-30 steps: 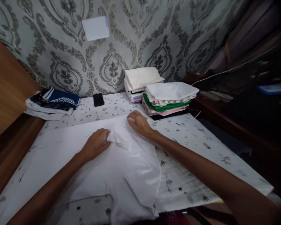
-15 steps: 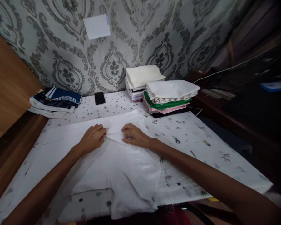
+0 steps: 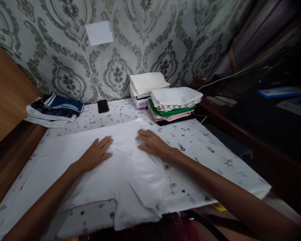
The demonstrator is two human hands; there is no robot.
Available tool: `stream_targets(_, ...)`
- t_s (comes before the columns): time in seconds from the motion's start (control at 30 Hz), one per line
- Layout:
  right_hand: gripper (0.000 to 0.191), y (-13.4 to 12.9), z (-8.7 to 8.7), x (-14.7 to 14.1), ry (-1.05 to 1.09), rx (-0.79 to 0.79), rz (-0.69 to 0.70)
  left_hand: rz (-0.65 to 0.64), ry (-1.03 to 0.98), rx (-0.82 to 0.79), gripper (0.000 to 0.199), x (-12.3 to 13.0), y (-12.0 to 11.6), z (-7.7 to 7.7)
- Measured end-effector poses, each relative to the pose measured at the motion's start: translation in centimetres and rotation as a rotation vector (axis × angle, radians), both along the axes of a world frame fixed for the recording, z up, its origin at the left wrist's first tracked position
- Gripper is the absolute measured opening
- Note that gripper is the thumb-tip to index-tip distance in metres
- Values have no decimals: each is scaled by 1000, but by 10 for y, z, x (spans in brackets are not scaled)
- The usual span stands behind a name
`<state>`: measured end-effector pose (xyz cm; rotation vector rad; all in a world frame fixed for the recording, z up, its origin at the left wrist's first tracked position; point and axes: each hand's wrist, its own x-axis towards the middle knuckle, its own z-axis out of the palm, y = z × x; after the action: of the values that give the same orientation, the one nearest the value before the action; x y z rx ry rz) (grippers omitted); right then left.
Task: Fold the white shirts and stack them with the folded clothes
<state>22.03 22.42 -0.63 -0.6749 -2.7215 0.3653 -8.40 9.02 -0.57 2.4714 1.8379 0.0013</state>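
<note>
A white shirt (image 3: 122,177) lies spread over the patterned sheet, its sleeve hanging toward the front edge. My left hand (image 3: 97,154) rests flat on the cloth, fingers stretched out. Across from it, my right hand (image 3: 150,142) lies on the shirt near its right side, fingers spread and slightly bent. A short crease runs through the fabric between the two hands. Neither hand grips the cloth.
Folded clothes (image 3: 175,103) are piled at the back right beside another stack (image 3: 147,83). More folded clothes (image 3: 57,108) sit at the back left, near a wooden panel (image 3: 10,87). A black phone (image 3: 103,106) lies by the wall on the printed sheet (image 3: 200,160).
Both hands have let go of the pinched fabric and opened flat on it. They are a little farther apart, and the fold between them has flattened. The view has shifted slightly.
</note>
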Motion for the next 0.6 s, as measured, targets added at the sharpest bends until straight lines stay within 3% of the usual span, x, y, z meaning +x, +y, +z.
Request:
stream_targets(0.13, 29, -27, 7, 39, 108, -16, -63, 94, -28, 26, 64, -11, -33, -1)
stream_targets(0.3, 44, -98, 25, 82, 84, -228, 188, 141, -181, 169, 59, -38, -102, -8)
stream_targets(0.47, 58, -155, 33, 76, -64, -253, 294, 214, -156, 182, 67, -87, -166, -21)
stream_targets(0.6, 33, -168, 21, 57, -27, -143, 280, 373, -115, 81, 63, -117, -209, -19)
